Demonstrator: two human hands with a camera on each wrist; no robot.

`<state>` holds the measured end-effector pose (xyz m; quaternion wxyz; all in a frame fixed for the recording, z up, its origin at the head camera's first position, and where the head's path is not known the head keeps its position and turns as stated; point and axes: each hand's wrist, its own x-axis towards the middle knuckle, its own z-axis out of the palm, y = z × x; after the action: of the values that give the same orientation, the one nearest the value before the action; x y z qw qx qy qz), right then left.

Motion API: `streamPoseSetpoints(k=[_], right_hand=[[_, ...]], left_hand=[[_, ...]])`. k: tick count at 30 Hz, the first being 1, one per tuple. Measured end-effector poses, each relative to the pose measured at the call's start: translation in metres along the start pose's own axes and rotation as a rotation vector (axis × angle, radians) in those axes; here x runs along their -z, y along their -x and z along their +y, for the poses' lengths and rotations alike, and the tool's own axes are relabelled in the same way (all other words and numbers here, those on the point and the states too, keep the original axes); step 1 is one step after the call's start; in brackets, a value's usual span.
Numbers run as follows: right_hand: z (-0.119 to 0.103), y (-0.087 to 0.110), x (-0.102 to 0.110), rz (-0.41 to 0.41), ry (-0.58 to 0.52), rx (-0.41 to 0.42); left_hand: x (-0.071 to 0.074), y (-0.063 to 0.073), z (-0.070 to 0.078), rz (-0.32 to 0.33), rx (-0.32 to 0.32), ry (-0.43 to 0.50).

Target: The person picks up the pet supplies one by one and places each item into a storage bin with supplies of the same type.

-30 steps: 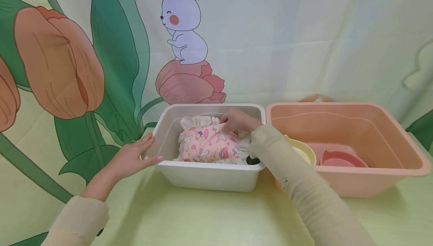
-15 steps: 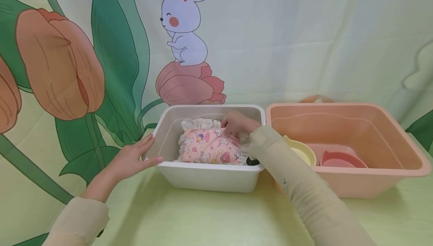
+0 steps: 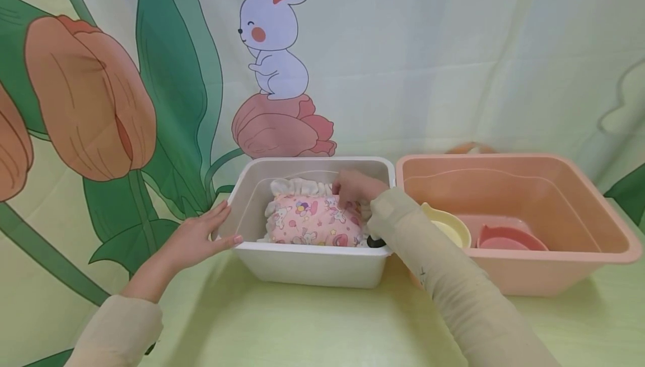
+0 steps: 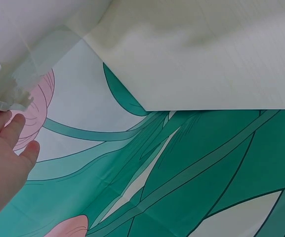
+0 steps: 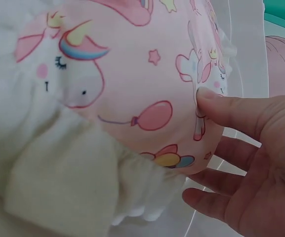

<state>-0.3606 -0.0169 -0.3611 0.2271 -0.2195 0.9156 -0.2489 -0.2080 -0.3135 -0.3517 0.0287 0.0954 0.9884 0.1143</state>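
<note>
A pink pillow (image 3: 312, 222) printed with unicorns and balloons, edged by a white ruffle (image 3: 298, 186), lies in a white bin (image 3: 307, 266). My right hand (image 3: 356, 185) reaches into the bin and pinches the pillow at its far right part. In the right wrist view, the thumb (image 5: 221, 106) presses on the printed cloth while the other fingers are at its edge. My left hand (image 3: 188, 242) rests at the bin's near left corner, fingers fairly straight along the rim. A black object (image 3: 375, 241) shows partly at the bin's near right corner.
A salmon bin (image 3: 504, 277) stands against the white bin's right side. Inside it are a yellow dish (image 3: 462, 222), partly behind my right sleeve (image 3: 453, 283), and a red dish (image 3: 511, 237). A curtain (image 3: 428, 75) printed with a rabbit and tulips hangs behind the pale green table (image 3: 322, 328).
The pillow has settled lower and flatter in the white bin, with its crease smoothed and my right hand dropping slightly with it. My left hand has stayed at the corner.
</note>
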Motion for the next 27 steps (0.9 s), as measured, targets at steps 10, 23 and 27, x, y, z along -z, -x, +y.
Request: streamPoseSetpoints(k=[10,23,27], right_hand=[[0.002,0.006,-0.005,-0.067,-0.084,-0.125],[-0.001,0.007,-0.002,-0.074,-0.128,-0.217],[-0.008,0.009,0.008,-0.075,0.010,-0.159]], left_hand=[[-0.001,0.002,0.001,-0.011,0.009,0.016],[0.001,0.000,0.001,-0.012,0.004,0.001],[0.002,0.000,0.001,-0.018,0.004,-0.004]])
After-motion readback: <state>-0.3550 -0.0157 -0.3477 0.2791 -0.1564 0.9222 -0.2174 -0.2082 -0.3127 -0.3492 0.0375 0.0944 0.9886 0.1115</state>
